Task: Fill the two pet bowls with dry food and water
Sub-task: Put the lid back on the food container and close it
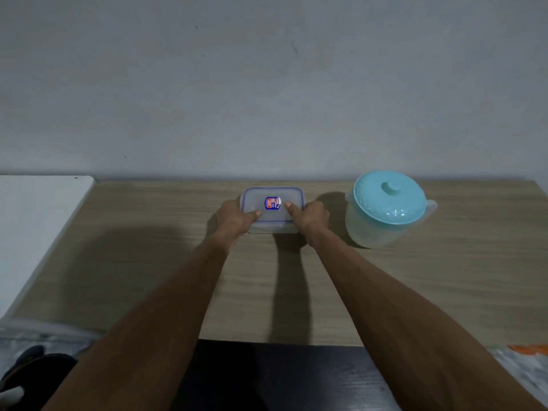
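Currently both my arms reach forward over the surface [415, 292], a flat board with a pale, matte wood-grain finish. My left hand [234, 219] and my right hand [311, 219] clasp the two short ends of a small rectangular box [272, 210]. Box: translucent, milky plastic, rounded corners, with a lid edged by a thin blue seal line. A small blue, red and white sticker [272, 202] sits at the lid's centre; print too small to read. Both thumbs lie flat on the lid, one on each side of the sticker; the other fingers curl round the box sides and are mostly hidden. Box stands level, lid on, near the far edge of the surface, close to the wall [267, 84]. Contents cannot be made out through the plastic.

Just right of the box, apart from my right hand, stands a round jug [382, 223]: frosted, near-clear plastic body, spout pointing right. Its lid [388, 197] is turquoise, glossy, domed, with a faint embossed pattern and a round knob on top. Water level not discernible.

Wall: plain grey, smooth, a few dark specks. At far left, a white smooth slab [35, 226] with a rounded corner adjoins the surface.
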